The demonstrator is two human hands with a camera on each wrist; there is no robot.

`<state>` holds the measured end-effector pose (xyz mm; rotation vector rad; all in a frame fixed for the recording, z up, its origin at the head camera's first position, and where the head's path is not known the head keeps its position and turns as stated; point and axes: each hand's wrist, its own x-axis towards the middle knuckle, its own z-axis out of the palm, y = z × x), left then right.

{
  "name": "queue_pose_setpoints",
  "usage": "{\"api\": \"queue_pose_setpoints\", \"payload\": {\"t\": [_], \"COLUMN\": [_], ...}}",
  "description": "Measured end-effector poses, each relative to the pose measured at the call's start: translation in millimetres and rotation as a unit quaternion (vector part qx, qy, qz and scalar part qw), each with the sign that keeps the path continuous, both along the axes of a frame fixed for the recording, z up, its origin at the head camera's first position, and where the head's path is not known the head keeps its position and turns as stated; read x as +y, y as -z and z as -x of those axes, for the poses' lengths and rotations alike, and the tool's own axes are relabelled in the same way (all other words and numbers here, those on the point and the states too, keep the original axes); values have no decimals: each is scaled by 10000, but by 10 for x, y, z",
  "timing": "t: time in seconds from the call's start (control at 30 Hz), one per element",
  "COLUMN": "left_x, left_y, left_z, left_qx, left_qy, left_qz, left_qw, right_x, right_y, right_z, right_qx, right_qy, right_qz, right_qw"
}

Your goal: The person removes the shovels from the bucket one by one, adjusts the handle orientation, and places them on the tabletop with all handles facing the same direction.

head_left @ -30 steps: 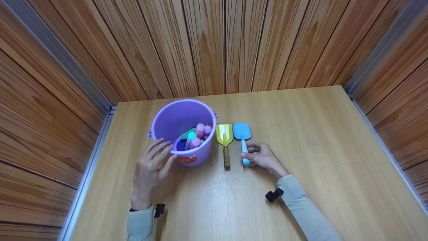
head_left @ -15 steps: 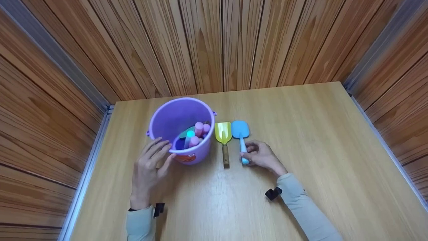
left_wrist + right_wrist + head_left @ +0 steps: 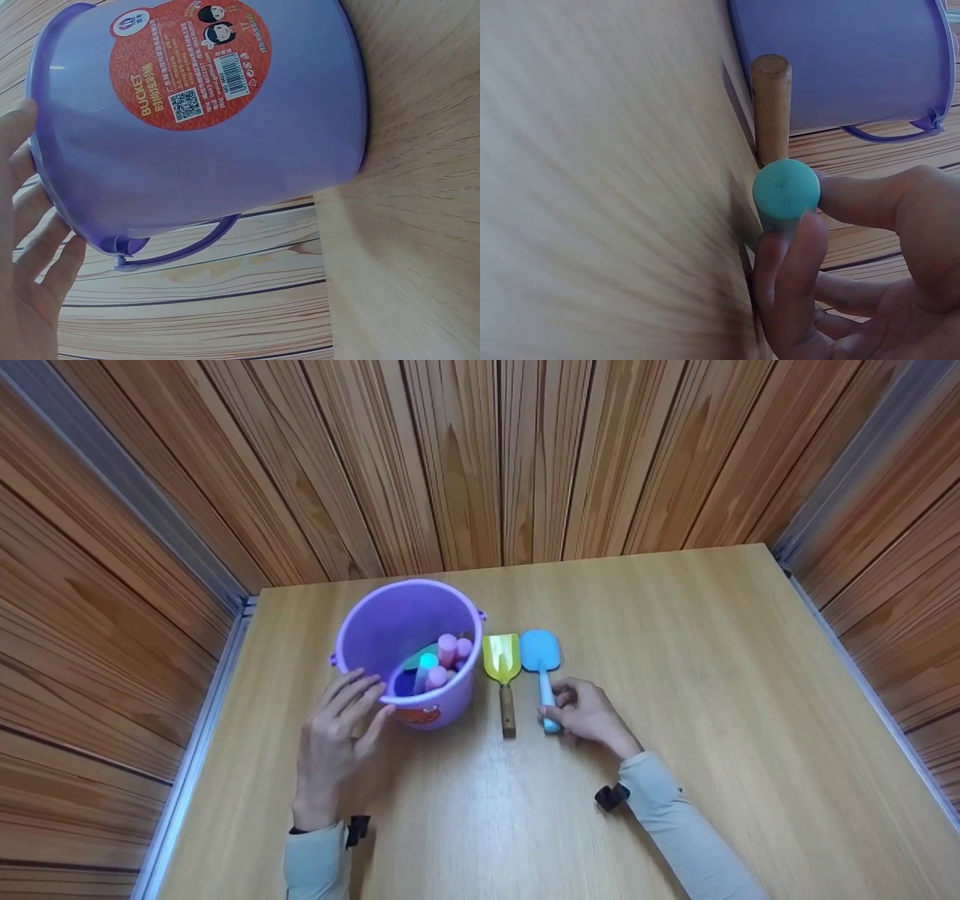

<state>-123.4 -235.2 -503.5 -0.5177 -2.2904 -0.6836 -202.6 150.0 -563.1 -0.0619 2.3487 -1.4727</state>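
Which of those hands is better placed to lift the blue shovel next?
Probably the right hand: it pinches the blue shovel. The left hand is at the purple bucket, and the yellow shovel lies between the bucket and the blue shovel.

Looks like smooth plastic with a soft sheen on the bucket (image 3: 202, 169); like flat printed paper or film on its red label (image 3: 176, 64); gleams glossy on the yellow shovel (image 3: 502, 658), with bare wood for its handle (image 3: 508, 711); appears smooth, matt plastic on the blue shovel (image 3: 540, 649); shows satin wood grain on the counter (image 3: 675, 682), streaked wood grain on the plank walls (image 3: 536, 472), dull metal along the frame rails (image 3: 196, 746), matt cloth on the sleeves (image 3: 679, 832).
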Motion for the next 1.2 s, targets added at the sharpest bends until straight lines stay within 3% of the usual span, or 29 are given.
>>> {"api": "queue_pose_setpoints", "payload": {"t": [0.2, 0.37, 0.53, 0.97, 1.2], "left_x": [-4, -5, -4, -7, -4], "left_y": [12, 12, 1, -11, -4], "left_z": [-3, 9, 4, 4, 10], "left_qx": [58, 143, 94, 93, 192], "left_qy": [-9, 6, 28, 28, 74], "left_qz": [16, 82, 30, 33, 57], "left_qw": [10000, 9999, 9999, 9999, 9998], "right_x": [1, -7, -36, -283, -546], "right_y": [-19, -60, -175, -760, -1140], "right_z": [12, 29, 68, 269, 433], "right_qx": [-27, 115, 406, 1544, 2154], "right_qy": [-32, -149, -267, -1122, -1254], "right_qz": [-164, -117, -424, -798, -978], "right_qw": [9999, 9998, 9979, 9784, 9635]}}
